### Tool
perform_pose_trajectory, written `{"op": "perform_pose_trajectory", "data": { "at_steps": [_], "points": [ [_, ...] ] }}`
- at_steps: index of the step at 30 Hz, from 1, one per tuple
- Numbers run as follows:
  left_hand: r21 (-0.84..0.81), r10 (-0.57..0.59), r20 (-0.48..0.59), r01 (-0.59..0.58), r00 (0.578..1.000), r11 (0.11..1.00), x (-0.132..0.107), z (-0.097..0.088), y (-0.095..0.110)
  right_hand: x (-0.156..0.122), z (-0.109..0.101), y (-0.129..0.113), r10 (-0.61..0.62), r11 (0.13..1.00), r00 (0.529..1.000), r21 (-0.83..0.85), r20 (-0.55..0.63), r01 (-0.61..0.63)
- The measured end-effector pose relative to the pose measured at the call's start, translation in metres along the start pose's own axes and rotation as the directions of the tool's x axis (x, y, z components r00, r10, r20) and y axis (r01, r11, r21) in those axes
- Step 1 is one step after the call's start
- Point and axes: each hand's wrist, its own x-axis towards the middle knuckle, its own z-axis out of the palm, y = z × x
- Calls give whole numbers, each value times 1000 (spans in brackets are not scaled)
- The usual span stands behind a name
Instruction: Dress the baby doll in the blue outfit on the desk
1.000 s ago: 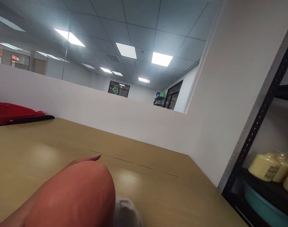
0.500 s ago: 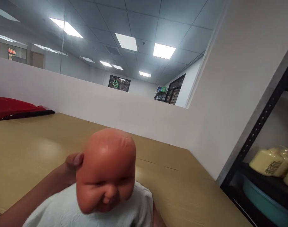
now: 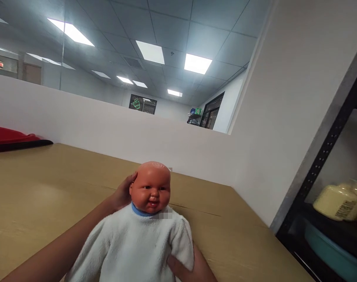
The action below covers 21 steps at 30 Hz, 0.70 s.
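Observation:
A baby doll (image 3: 150, 192) in a white fleece top with a blue collar faces me, held upright over the wooden table (image 3: 43, 188). My left hand (image 3: 122, 194) cups the back of the doll's head, fingers curled round it. My right hand (image 3: 181, 268) grips the doll's body at its side low in the view, thumb pressed on the white fabric; the rest of that hand is hidden.
A red and black object (image 3: 11, 139) lies at the table's far left. A white partition (image 3: 108, 129) runs behind the table. A black metal shelf (image 3: 322, 168) on the right holds yellow jars (image 3: 337, 201) and a teal basin (image 3: 334, 250).
The doll has moved away from the camera and turned upright to face me. My left hand stays behind its head; my right thumb has come into view on its side.

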Motion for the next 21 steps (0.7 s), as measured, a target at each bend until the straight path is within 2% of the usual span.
{"op": "perform_pose_trajectory", "data": {
  "at_steps": [3, 7, 12, 15, 21],
  "points": [
    [-30, 17, -13, -18, 1000, 999, 19, -35, -3, 26, 3, 9, 33, 998, 999, 58, 3, -33],
    [-43, -48, -37, 46, 998, 998, 41, -80, -6, 65, 3, 29, 25, 987, 992, 155, 127, -44],
    [-43, -94, -122, 89, 988, 995, 60, -131, -16, 108, 2, 63, 0, 990, 998, 143, 67, -10],
    [-26, -117, -137, 115, 984, 993, 72, -147, -16, 119, -5, 81, -11, 985, 1000, 173, 28, 6],
    [-1, -146, -140, 147, 979, 989, 95, -163, -10, 120, -30, 107, 86, 906, 995, 412, 46, -97]
  ]
}}
